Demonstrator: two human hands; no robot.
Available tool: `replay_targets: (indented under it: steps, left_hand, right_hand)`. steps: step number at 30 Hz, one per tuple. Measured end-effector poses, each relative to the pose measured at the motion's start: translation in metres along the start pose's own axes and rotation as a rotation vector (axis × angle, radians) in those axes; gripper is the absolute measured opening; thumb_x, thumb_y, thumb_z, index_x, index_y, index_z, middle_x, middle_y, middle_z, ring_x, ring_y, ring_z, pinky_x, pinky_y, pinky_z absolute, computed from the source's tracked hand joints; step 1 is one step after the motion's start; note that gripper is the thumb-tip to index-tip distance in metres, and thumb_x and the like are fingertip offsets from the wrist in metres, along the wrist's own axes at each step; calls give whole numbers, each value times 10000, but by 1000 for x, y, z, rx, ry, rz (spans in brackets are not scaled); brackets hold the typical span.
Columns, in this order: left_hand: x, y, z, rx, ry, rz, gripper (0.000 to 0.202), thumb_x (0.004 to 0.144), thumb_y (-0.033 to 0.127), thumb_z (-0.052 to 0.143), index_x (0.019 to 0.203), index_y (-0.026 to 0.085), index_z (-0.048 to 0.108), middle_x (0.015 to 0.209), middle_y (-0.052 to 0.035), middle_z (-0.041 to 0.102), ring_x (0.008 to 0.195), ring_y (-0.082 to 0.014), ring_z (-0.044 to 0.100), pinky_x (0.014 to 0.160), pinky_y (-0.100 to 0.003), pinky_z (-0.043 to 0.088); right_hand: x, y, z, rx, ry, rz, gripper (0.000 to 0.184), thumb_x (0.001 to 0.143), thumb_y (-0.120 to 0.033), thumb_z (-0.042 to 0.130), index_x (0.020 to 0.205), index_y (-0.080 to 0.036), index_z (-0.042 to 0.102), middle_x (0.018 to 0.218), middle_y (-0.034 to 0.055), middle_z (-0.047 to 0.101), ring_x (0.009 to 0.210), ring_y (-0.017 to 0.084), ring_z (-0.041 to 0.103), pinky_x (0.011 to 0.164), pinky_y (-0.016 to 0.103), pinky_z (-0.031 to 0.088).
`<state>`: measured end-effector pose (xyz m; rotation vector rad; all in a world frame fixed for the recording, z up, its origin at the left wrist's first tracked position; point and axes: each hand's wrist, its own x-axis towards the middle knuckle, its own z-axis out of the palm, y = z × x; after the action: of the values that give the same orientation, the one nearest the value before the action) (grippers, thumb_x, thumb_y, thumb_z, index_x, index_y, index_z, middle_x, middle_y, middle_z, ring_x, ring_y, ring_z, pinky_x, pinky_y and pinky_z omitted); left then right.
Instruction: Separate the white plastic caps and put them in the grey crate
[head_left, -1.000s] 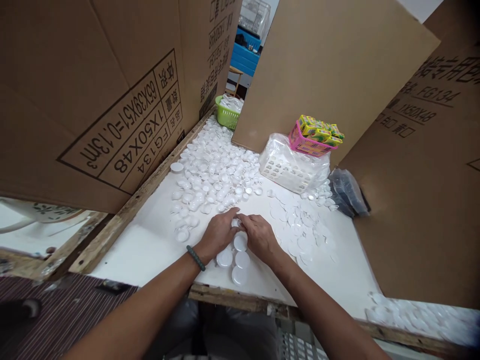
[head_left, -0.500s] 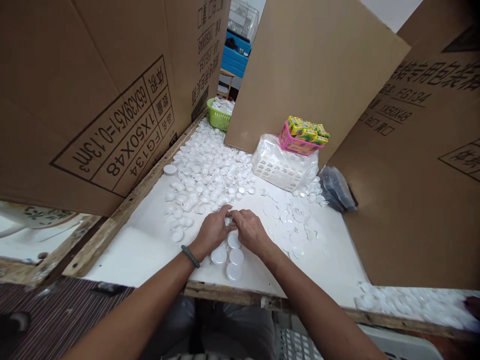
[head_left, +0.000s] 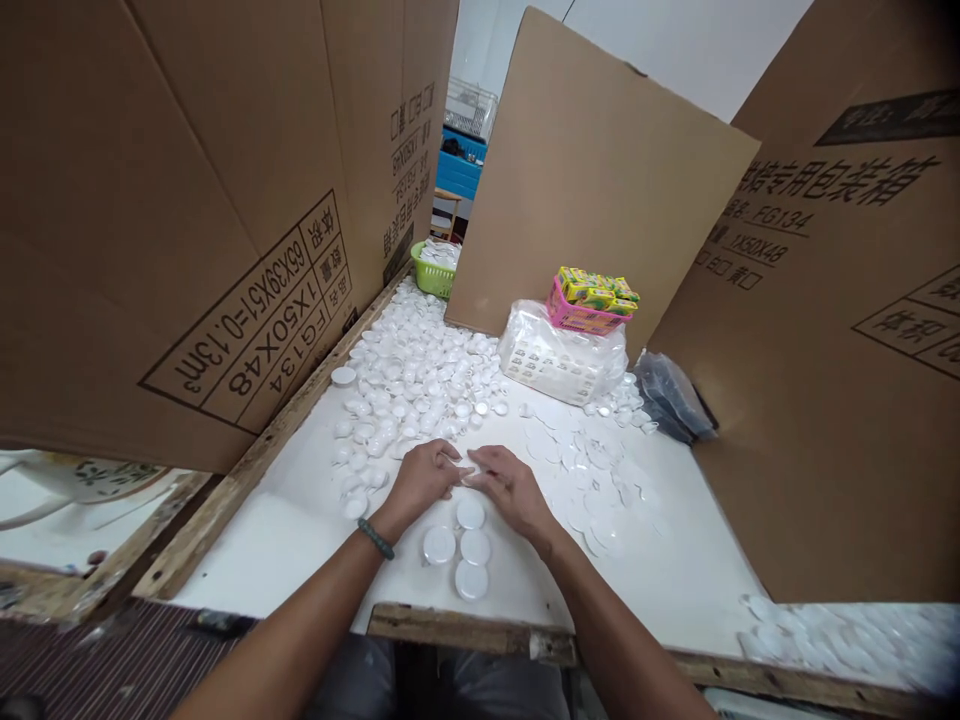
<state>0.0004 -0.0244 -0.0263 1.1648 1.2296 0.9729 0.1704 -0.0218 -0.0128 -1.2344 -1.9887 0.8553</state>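
Observation:
My left hand (head_left: 420, 479) and my right hand (head_left: 510, 487) meet fingertip to fingertip over the white tabletop (head_left: 300, 520), both pinching a small white cap that is mostly hidden between them. Just below my hands lie several finished round white lids (head_left: 461, 548) in a small cluster. A big heap of white caps (head_left: 420, 370) spreads out behind my left hand. Flat white discs (head_left: 592, 470) lie scattered to the right of my right hand. A dark bead bracelet sits on my left wrist.
Tall cardboard boxes (head_left: 187, 200) wall the table on the left, back and right. A plastic-wrapped white tray (head_left: 562, 355) carries a pink basket (head_left: 581, 305) of yellow-green packs. A green basket (head_left: 431, 265) stands at the back. A wooden edge (head_left: 465, 625) runs along the front.
My hands stay together on the small cap; the view has tilted upward, so the hands and lids sit lower in the picture.

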Motion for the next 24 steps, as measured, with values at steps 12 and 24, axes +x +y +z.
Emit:
replay_targets:
  steps: [12,24]
  left_hand:
    - [25,10,-2,93,-6,-316,269,518,180,736,604,160,483,435,32,557,423,-125,557,449,-238,485]
    - [11,4,2,198,45,-77,351,552,405,744,734,164,564,534,41,584,469,-93,530,442,-185,377]
  right_hand:
    - [18,0,-7,-322,-147,-88,233,748,-301,687,959,-202,684,773,14,607,703,134,563,629,239,411]
    - [4,-1,-1,-223,-37,104,416,731,-488,634,1018,-187,621,620,-24,539,580,124,482,560,237,361]
